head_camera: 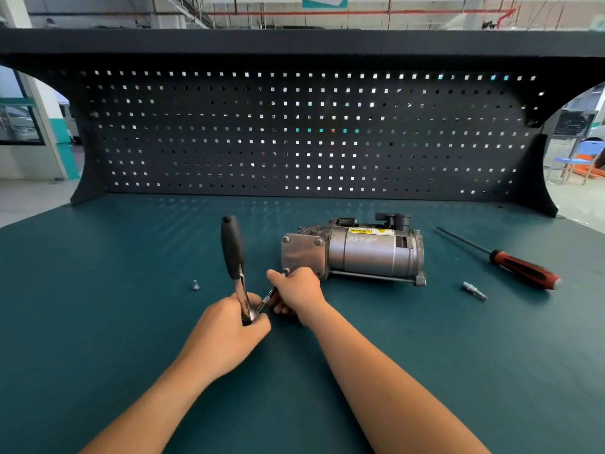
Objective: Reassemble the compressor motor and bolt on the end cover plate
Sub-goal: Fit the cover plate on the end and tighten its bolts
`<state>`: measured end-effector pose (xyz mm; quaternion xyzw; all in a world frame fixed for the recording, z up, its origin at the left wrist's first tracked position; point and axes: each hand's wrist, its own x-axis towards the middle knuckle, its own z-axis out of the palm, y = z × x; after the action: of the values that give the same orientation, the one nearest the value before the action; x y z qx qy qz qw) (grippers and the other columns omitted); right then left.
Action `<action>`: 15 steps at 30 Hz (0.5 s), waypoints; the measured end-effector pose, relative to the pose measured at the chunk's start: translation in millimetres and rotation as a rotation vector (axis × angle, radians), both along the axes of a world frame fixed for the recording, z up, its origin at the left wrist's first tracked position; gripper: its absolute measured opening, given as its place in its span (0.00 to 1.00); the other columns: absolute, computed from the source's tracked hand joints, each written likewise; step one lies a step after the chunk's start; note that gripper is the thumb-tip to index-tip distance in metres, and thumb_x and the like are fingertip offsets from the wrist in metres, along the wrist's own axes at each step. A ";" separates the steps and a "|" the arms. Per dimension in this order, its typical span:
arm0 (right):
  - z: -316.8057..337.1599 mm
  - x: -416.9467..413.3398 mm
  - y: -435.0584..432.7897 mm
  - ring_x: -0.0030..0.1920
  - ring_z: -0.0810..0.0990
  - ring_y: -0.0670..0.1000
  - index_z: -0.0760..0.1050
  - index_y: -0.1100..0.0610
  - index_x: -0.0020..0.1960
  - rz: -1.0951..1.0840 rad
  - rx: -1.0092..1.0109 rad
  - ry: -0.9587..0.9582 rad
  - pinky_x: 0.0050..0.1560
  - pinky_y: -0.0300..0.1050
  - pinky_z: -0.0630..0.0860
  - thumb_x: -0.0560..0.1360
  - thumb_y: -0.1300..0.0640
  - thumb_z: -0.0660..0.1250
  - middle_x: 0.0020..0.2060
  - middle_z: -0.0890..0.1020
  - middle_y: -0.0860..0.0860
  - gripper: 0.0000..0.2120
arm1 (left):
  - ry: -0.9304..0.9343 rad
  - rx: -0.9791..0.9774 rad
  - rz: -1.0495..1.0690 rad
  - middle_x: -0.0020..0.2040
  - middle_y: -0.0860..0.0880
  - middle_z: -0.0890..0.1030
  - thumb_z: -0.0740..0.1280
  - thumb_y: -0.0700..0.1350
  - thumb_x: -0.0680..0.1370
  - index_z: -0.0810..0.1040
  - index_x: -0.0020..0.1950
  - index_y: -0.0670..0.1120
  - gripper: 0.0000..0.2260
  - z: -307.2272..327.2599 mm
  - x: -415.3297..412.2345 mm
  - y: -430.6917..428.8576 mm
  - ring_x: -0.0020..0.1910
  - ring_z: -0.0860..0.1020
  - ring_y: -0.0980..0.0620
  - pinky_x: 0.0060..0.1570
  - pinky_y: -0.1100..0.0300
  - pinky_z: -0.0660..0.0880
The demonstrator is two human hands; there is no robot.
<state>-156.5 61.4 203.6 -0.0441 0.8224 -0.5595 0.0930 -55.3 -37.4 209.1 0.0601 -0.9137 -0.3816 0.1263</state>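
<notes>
The grey compressor motor [370, 253] lies on its side on the green bench, its square end cover plate [301, 253] facing left with bolts in its upper corners. My left hand [229, 326] grips the head of a ratchet wrench [233, 250], whose black handle points up and away. My right hand [294, 290] holds the ratchet's extension bar [265, 298], which runs up to a bolt at the plate's lower left corner [285, 271]. A loose bolt [195, 285] stands on the mat to the left.
A red and black screwdriver [520, 268] lies to the right of the motor, with a small metal bit [474, 290] in front of it. A dark pegboard [311, 132] walls off the back of the bench.
</notes>
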 end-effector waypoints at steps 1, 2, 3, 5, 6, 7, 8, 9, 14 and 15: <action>0.2 0.4 -0.4 0.14 0.69 0.44 0.72 0.61 0.31 0.005 0.013 0.012 0.20 0.33 0.67 0.77 0.52 0.61 0.16 0.74 0.48 0.19 | -0.035 0.098 -0.007 0.35 0.53 0.81 0.65 0.41 0.73 0.76 0.47 0.55 0.09 1.3 -2.0 0.7 0.37 0.79 0.57 0.35 0.66 0.73; 1.1 1.6 -0.5 0.17 0.71 0.45 0.72 0.61 0.32 0.011 0.037 0.034 0.24 0.36 0.70 0.78 0.51 0.60 0.19 0.75 0.50 0.20 | -0.076 0.276 -0.006 0.37 0.51 0.82 0.64 0.38 0.74 0.76 0.51 0.54 0.12 3.6 -4.2 2.8 0.38 0.80 0.54 0.34 0.64 0.76; 2.7 3.9 0.3 0.21 0.74 0.48 0.72 0.62 0.33 0.015 0.093 0.074 0.30 0.39 0.74 0.78 0.50 0.59 0.23 0.77 0.53 0.20 | -0.126 0.497 0.005 0.38 0.48 0.83 0.62 0.34 0.74 0.75 0.54 0.52 0.14 5.5 -6.0 5.9 0.36 0.81 0.54 0.31 0.63 0.77; 8.4 7.6 6.9 0.38 0.80 0.58 0.74 0.63 0.38 -0.014 0.312 0.236 0.42 0.45 0.74 0.79 0.47 0.57 0.36 0.81 0.60 0.21 | -0.204 0.867 0.045 0.35 0.45 0.82 0.59 0.30 0.75 0.74 0.55 0.45 0.14 7.3 -10.9 8.4 0.25 0.77 0.55 0.23 0.65 0.74; 12.0 8.3 13.3 0.45 0.79 0.60 0.76 0.64 0.41 -0.058 0.418 0.360 0.43 0.46 0.72 0.79 0.47 0.57 0.42 0.81 0.61 0.21 | -0.220 0.993 0.062 0.32 0.44 0.81 0.59 0.30 0.75 0.75 0.52 0.41 0.11 8.9 -12.8 7.8 0.20 0.73 0.56 0.20 0.67 0.71; 17.7 9.2 22.4 0.47 0.78 0.61 0.77 0.63 0.44 -0.117 0.476 0.497 0.42 0.46 0.70 0.79 0.47 0.57 0.45 0.81 0.61 0.20 | -0.231 1.081 0.076 0.29 0.45 0.80 0.60 0.32 0.75 0.74 0.48 0.40 0.06 10.7 -14.4 5.3 0.18 0.69 0.57 0.18 0.68 0.68; 25.9 9.4 33.6 0.47 0.78 0.61 0.77 0.62 0.45 -0.176 0.478 0.631 0.41 0.46 0.68 0.79 0.49 0.58 0.46 0.81 0.60 0.18 | -0.243 1.129 0.080 0.27 0.45 0.79 0.61 0.34 0.75 0.74 0.45 0.39 0.03 12.2 -15.8 1.4 0.16 0.66 0.57 0.17 0.70 0.65; 35.3 8.5 46.2 0.47 0.78 0.60 0.77 0.61 0.47 -0.235 0.444 0.766 0.41 0.46 0.68 0.79 0.50 0.59 0.46 0.80 0.58 0.15 | -0.257 1.143 0.082 0.26 0.45 0.78 0.62 0.35 0.76 0.73 0.44 0.39 0.02 14.3 -17.0 -2.1 0.16 0.64 0.58 0.16 0.71 0.64; 70.9 -24.1 108.3 0.70 0.64 0.56 0.63 0.58 0.72 -0.014 0.939 0.758 0.67 0.51 0.63 0.70 0.35 0.65 0.71 0.65 0.56 0.39 | -0.341 0.828 0.062 0.23 0.48 0.73 0.63 0.35 0.76 0.78 0.53 0.41 0.07 14.1 -17.5 -9.5 0.17 0.64 0.57 0.17 0.70 0.61; 73.4 -29.4 114.3 0.72 0.60 0.55 0.56 0.56 0.75 0.096 1.088 0.617 0.70 0.53 0.58 0.65 0.31 0.67 0.73 0.61 0.54 0.48 | -0.342 0.732 0.049 0.22 0.50 0.72 0.62 0.35 0.76 0.78 0.54 0.44 0.09 13.4 -16.9 -9.0 0.17 0.65 0.56 0.17 0.70 0.60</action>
<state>-185.9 175.6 277.0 -0.1868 0.9755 -0.0175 -0.1145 -72.1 -46.4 222.4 0.1857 -0.7234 -0.6632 -0.0484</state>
